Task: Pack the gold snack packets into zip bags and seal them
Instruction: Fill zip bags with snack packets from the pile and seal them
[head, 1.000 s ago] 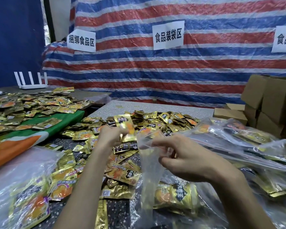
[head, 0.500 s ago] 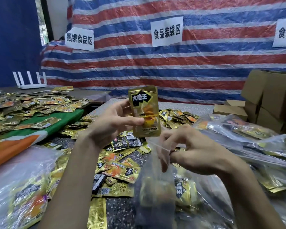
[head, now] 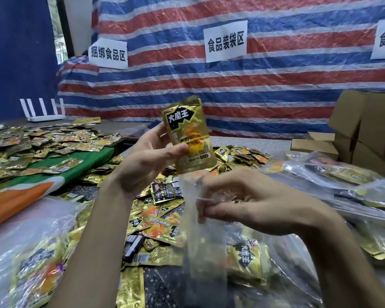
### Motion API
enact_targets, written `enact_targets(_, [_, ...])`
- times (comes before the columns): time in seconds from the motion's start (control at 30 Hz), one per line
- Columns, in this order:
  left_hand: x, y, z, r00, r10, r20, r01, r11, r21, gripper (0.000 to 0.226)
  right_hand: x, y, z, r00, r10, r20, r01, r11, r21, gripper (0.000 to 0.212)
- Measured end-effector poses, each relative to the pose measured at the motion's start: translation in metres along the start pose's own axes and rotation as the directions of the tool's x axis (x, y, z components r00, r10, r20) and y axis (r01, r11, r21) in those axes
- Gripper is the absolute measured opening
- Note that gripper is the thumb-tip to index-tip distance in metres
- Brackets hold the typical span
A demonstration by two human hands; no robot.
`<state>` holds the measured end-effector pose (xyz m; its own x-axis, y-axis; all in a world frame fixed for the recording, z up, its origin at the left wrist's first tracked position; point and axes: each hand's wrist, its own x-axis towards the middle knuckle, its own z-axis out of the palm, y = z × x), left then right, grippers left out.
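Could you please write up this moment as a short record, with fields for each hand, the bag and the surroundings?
Left hand: holds one gold packet upright above the mouth of the clear zip bag
Right hand: pinches the zip bag's top edge
Zip bag: hangs below the right hand; held packet not yet inside
Table: loose gold packets heaped under both hands
Right side: filled bags, cardboard boxes behind

Left hand [head: 150, 162] up, gripping (thumb forward); right hand [head: 249, 203] pinching.
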<state>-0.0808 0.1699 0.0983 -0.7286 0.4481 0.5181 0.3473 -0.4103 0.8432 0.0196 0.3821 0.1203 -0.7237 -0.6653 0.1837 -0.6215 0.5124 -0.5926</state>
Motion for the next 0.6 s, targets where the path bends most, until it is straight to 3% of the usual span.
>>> enact_targets(0.13, [-0.001, 0.004, 0.004, 0.997, 0.062, 0.04, -0.059, 0.996, -0.067, 0.069, 0.0, -0.002, -0.001, 0.996, 0.044, 0.071, -0.045, 0.999, 0.008, 0.016])
enact_targets(0.23, [-0.003, 0.006, 0.004, 0.991, 0.079, 0.106, -0.073, 0.996, -0.056, 0.061, 0.002, -0.002, -0.002, 0.999, 0.035, 0.035, -0.037, 0.998, 0.043, 0.021])
enact_targets(0.37, [-0.003, 0.001, -0.001, 0.999, 0.0, 0.051, -0.003, 0.998, 0.066, 0.043, -0.003, 0.001, -0.007, 0.998, -0.018, -0.061, 0.023, 0.997, 0.078, 0.017])
enact_targets(0.5, [-0.008, 0.001, -0.013, 0.987, -0.158, 0.03, 0.15, 0.972, 0.182, 0.054, -0.006, 0.008, -0.012, 0.984, -0.025, -0.178, 0.044, 0.994, 0.102, 0.012])
enact_targets(0.6, [-0.01, 0.004, -0.014, 0.977, -0.205, 0.065, 0.173, 0.928, 0.331, 0.056, -0.007, 0.013, -0.015, 0.966, 0.005, -0.258, 0.011, 0.998, 0.062, 0.014])
